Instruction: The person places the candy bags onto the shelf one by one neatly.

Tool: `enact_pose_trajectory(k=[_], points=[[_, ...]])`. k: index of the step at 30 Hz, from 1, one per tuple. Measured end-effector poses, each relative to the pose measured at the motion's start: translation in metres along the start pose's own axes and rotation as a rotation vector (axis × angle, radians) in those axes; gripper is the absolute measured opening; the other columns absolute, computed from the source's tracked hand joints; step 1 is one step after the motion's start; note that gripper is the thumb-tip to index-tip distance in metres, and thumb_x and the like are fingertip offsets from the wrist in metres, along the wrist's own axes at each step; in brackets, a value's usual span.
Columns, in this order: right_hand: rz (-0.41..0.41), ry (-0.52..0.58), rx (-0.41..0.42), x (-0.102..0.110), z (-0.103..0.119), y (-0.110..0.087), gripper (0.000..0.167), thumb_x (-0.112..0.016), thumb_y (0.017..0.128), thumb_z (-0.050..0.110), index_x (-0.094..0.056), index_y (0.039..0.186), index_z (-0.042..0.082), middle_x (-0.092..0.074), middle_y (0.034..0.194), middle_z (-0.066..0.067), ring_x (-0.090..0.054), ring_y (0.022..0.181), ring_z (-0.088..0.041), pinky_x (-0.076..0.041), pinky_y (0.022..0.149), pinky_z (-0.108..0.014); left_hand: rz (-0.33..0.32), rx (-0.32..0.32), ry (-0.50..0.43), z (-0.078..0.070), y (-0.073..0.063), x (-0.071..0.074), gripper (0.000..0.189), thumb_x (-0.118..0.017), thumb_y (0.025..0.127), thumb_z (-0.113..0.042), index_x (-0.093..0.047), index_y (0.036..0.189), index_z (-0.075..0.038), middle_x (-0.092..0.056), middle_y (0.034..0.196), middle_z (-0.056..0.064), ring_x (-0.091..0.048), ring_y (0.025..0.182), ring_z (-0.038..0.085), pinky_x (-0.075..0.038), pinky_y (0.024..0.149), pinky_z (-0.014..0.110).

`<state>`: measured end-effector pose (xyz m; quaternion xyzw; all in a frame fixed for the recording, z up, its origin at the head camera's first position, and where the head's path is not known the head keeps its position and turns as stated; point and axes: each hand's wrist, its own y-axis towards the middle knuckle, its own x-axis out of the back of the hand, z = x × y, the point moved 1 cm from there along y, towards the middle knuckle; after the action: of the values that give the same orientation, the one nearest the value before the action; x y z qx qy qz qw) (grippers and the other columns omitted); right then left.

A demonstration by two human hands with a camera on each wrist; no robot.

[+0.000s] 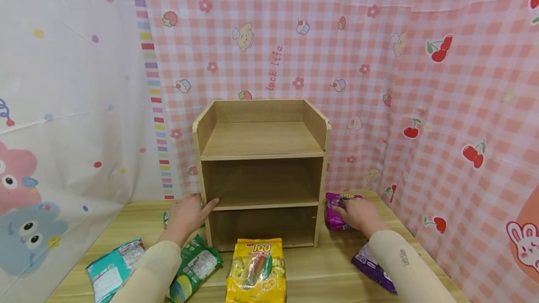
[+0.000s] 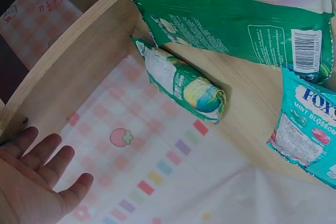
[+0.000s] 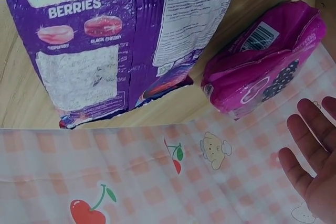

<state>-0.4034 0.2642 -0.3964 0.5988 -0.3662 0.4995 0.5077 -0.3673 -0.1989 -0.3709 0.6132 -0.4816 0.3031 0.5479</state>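
Note:
A wooden three-tier shelf (image 1: 261, 140) stands between the two hands. My left hand (image 1: 185, 219) is at its left side panel (image 2: 63, 61), fingertips right at the wood and thumb stretched past the front edge. Behind that hand a small green packet (image 2: 181, 80) lies mostly hidden in the head view. On the other side, my right hand (image 1: 361, 216) reaches over a magenta candy bag (image 1: 334, 221), overlapping it in the head view. The right wrist view shows its fingers (image 3: 310, 129) spread and relaxed beside the magenta bag, apart from it.
In front of the shelf stands a yellow candy bag (image 1: 256, 270). A green bag (image 1: 194, 268) and a teal mint bag (image 1: 113, 268) lie at the left, near the sleeve. A purple berries bag (image 3: 131, 35) lies under the right forearm. Patterned curtains (image 1: 269, 36) surround the table.

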Motion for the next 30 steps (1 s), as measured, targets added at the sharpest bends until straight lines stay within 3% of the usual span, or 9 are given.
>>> enact_pose_trajectory(k=[3, 6, 13, 17, 19, 23, 26, 30], points=[[-0.005, -0.003, -0.001, 0.002, -0.002, -0.001, 0.046, -0.055, 0.098, 0.049, -0.061, 0.070, 0.013, -0.067, 0.077, -0.010, -0.065, 0.069, -0.035, -0.052, 0.064, -0.053, -0.004, 0.003, 0.003, 0.001, 0.000, -0.001, 0.057, -0.053, 0.098, -0.053, -0.063, 0.085, 0.002, -0.062, 0.079, 0.015, -0.063, 0.067, 0.034, -0.053, 0.063, 0.049], [-0.013, 0.003, 0.004, 0.003, -0.006, -0.002, 0.044, -0.056, 0.098, 0.047, -0.060, 0.071, 0.013, -0.068, 0.079, -0.012, -0.065, 0.069, -0.035, -0.052, 0.065, -0.053, -0.004, 0.008, 0.002, 0.002, 0.000, -0.002, 0.055, -0.052, 0.100, -0.050, -0.063, 0.084, 0.001, -0.062, 0.077, 0.015, -0.063, 0.066, 0.033, -0.051, 0.060, 0.047], [0.045, 0.004, -0.004, 0.005, -0.019, -0.004, 0.047, -0.055, 0.099, 0.047, -0.072, 0.097, 0.004, -0.071, 0.096, -0.019, -0.067, 0.088, -0.043, -0.051, 0.078, -0.059, -0.017, 0.012, 0.012, 0.002, -0.001, -0.002, 0.050, -0.051, 0.101, -0.045, -0.061, 0.078, -0.002, -0.058, 0.078, 0.014, -0.064, 0.071, 0.036, -0.050, 0.064, 0.051], [0.108, 0.028, -0.048, 0.008, -0.030, -0.007, 0.051, -0.055, 0.098, 0.049, -0.073, 0.102, 0.002, -0.070, 0.102, -0.021, -0.066, 0.094, -0.044, -0.050, 0.081, -0.061, -0.015, 0.012, 0.019, 0.001, -0.002, -0.001, 0.049, -0.050, 0.102, -0.043, -0.059, 0.072, -0.006, -0.058, 0.080, 0.015, -0.064, 0.076, 0.038, -0.050, 0.069, 0.053], [0.121, 0.031, -0.059, 0.009, -0.036, -0.011, 0.053, -0.056, 0.097, 0.048, -0.070, 0.112, 0.000, -0.069, 0.108, -0.023, -0.064, 0.098, -0.046, -0.049, 0.083, -0.062, -0.016, 0.012, 0.020, 0.000, -0.002, -0.001, 0.048, -0.050, 0.102, -0.042, -0.057, 0.070, -0.007, -0.058, 0.080, 0.014, -0.064, 0.077, 0.038, -0.050, 0.070, 0.054], [0.156, 0.036, -0.080, 0.011, -0.047, -0.019, 0.048, -0.060, 0.097, 0.042, -0.069, 0.112, -0.003, -0.068, 0.105, -0.024, -0.064, 0.094, -0.045, -0.050, 0.082, -0.060, -0.014, 0.017, 0.005, 0.000, -0.003, -0.001, 0.047, -0.048, 0.103, -0.041, -0.053, 0.069, -0.009, -0.057, 0.077, 0.012, -0.064, 0.075, 0.038, -0.049, 0.069, 0.055], [0.176, 0.058, -0.099, 0.012, -0.056, -0.027, 0.036, -0.063, 0.095, 0.035, -0.071, 0.094, 0.000, -0.068, 0.093, -0.018, -0.064, 0.081, -0.036, -0.051, 0.076, -0.054, -0.017, 0.022, -0.012, 0.000, -0.004, -0.002, 0.048, -0.047, 0.104, -0.041, -0.057, 0.071, -0.007, -0.061, 0.078, 0.013, -0.065, 0.076, 0.039, -0.049, 0.069, 0.055], [0.182, 0.076, -0.097, 0.009, -0.070, -0.039, 0.032, -0.066, 0.092, 0.032, -0.070, 0.088, 0.000, -0.068, 0.086, -0.014, -0.063, 0.075, -0.030, -0.052, 0.071, -0.051, -0.029, 0.019, -0.023, 0.000, -0.005, -0.003, 0.049, -0.047, 0.104, -0.040, -0.064, 0.077, -0.003, -0.065, 0.087, 0.017, -0.065, 0.078, 0.040, -0.050, 0.068, 0.055]])
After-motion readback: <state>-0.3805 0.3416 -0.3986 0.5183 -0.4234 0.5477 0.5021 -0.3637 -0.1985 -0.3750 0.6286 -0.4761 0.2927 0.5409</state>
